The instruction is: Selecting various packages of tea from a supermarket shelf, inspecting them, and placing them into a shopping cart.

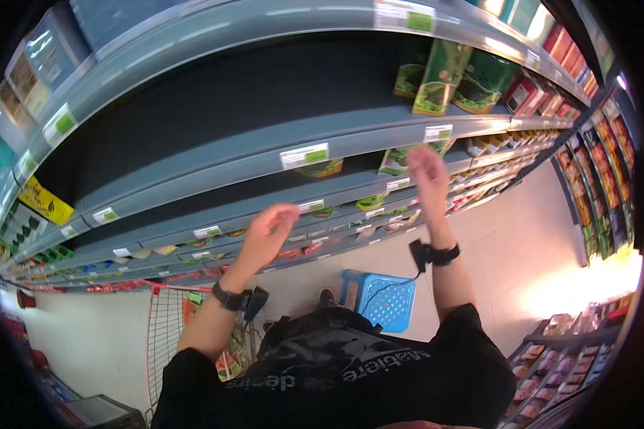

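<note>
My left hand, loosely curled with a gap between thumb and fingers, is empty in front of the lower shelf edge. Farther right, my right hand is raised and a little blurred, with nothing seen in it. Behind its fingers a green-and-white pouch stands on a lower shelf; whether they touch I cannot tell. Above, green pouches with gold bases stand at the right end of a mostly bare dark shelf. Another pouch shows partly under the shelf lip.
A blue plastic step stool stands on the floor by my feet. At lower left is a wire shopping cart with a red rim and goods inside. A yellow package leans at the far left shelf. Display racks line the right side.
</note>
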The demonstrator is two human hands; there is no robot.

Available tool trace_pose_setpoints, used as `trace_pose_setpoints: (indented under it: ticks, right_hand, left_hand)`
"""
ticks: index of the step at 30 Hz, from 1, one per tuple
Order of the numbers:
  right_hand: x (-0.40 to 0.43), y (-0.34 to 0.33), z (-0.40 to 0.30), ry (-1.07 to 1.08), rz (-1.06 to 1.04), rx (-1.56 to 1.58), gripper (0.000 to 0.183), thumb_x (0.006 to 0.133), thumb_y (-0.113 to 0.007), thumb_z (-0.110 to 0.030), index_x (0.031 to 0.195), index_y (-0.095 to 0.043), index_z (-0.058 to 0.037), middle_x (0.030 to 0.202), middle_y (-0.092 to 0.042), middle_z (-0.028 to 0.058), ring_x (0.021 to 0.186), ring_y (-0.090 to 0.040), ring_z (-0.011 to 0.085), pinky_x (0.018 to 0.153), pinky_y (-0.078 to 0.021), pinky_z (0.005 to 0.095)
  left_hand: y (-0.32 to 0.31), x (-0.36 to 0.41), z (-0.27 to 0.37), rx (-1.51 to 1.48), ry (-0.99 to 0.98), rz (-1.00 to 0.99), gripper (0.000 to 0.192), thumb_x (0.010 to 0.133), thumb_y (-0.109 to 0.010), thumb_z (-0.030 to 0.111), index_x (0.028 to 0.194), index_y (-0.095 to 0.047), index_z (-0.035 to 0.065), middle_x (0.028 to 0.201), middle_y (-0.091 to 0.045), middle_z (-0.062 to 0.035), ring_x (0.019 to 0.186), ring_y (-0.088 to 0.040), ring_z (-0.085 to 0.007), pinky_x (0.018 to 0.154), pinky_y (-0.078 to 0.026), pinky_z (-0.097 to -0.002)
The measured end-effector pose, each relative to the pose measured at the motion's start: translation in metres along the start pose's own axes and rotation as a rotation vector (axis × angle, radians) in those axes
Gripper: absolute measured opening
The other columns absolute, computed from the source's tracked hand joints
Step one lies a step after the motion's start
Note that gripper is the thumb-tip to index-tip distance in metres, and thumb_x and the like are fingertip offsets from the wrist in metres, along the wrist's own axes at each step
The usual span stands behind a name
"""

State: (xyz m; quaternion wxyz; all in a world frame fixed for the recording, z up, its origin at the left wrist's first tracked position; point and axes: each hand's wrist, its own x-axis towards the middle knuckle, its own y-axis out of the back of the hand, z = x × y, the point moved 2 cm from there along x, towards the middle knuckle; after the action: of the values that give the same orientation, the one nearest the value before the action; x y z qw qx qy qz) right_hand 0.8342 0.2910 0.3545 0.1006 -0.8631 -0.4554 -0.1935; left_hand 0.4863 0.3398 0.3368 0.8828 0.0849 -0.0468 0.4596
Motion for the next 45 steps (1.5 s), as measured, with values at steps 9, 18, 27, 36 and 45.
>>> trace_pose_setpoints:
  ticks: [9,18,27,36,45]
  right_hand:
    - [0.153,0.075,-0.034,0.293,0.178,-0.088,0.046,0.088,-0.062,-0.008,0.127,-0.044,0.009,0.119,-0.058,0.0169,0.105,-0.058,0.0189,0.091,-0.0453,0.0289]
    - [0.172,0.076,-0.023,0.111,0.025,-0.101,0.042,0.092,-0.058,-0.011,0.128,-0.045,0.0075,0.108,-0.062,0.0093,0.096,-0.058,0.0122,0.087,-0.0447,0.0242]
    - [0.158,0.08,-0.034,0.189,0.043,0.026,0.02,0.091,-0.06,-0.009,0.105,-0.058,0.0042,0.087,-0.061,0.0011,0.079,-0.055,0.0066,0.072,-0.044,0.0208]
    - [0.142,0.076,-0.037,0.226,-0.022,0.119,0.013,0.092,-0.059,-0.011,0.102,-0.059,-0.001,0.09,-0.06,-0.0006,0.08,-0.054,0.0069,0.074,-0.0447,0.0218]
    - [0.055,0.042,-0.06,0.078,-0.116,0.255,0.013,0.09,-0.062,-0.01,0.095,-0.059,0.0014,0.087,-0.061,-0.001,0.079,-0.053,0.0048,0.073,-0.0426,0.0207]
  left_hand:
    - [-0.111,0.164,0.102,0.168,-0.343,-0.179,0.037,0.089,-0.057,0.005,0.126,-0.051,0.0023,0.121,-0.058,-0.012,0.107,-0.058,-0.0194,0.091,-0.047,-0.0312]
    - [-0.168,0.255,0.105,0.318,-0.398,0.07,0.038,0.089,-0.058,0.014,0.123,-0.05,-0.0017,0.112,-0.061,-0.0192,0.1,-0.062,-0.0284,0.08,-0.05,-0.0342]
    - [-0.157,0.264,0.113,0.358,-0.386,0.195,0.023,0.089,-0.059,0.018,0.085,-0.059,-0.0044,0.07,-0.061,-0.0176,0.059,-0.057,-0.0231,0.058,-0.043,-0.0345]
    - [-0.136,0.243,0.125,0.236,-0.503,0.22,0.02,0.088,-0.06,0.015,0.086,-0.06,-0.0049,0.068,-0.06,-0.0106,0.062,-0.055,-0.0127,0.058,-0.043,-0.0291]
    - [-0.102,0.143,0.112,0.109,-0.205,0.027,0.014,0.092,-0.058,0.011,0.089,-0.059,-0.0021,0.077,-0.06,0.0007,0.071,-0.05,-0.0045,0.062,-0.042,-0.0217]
